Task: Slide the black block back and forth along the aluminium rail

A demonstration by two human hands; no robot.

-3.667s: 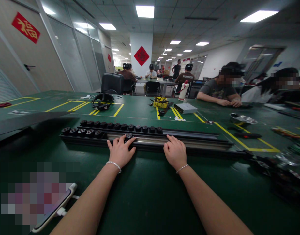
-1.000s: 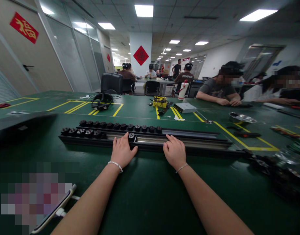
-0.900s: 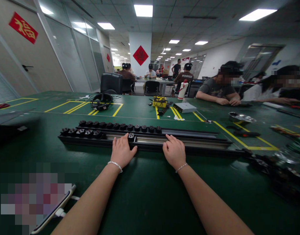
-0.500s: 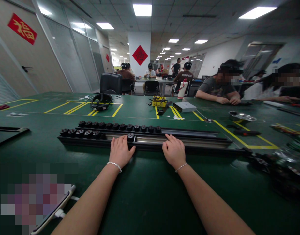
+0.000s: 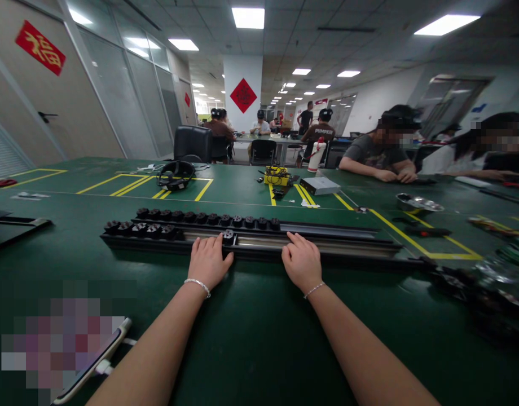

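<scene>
A long black power track (image 5: 344,246) with a metallic channel lies across the green table in front of me. Several round black socket modules (image 5: 140,228) sit at its left end, and a single socket module (image 5: 229,237) stands apart near the middle. My left hand (image 5: 209,259) is closed over the track's front wall, its index finger beside that single module and its thumb on the near side. My right hand (image 5: 302,262) grips the same wall farther right, index finger stretched over the channel and the other fingers curled. The fingertips inside the channel are partly hidden.
Behind lies a second black track (image 5: 327,228) with a row of socket modules. A phone (image 5: 94,361) with a cable is at lower left. Black parts (image 5: 458,282) and a clear bottle (image 5: 505,262) stand right, a metal bowl (image 5: 418,202) farther back. A co-worker (image 5: 378,146) sits across.
Both hands keep their places on the track, and the single module stays beside the left index finger. The view shifts very slightly; at the far left edge, a dark shape appears over the black frame.
</scene>
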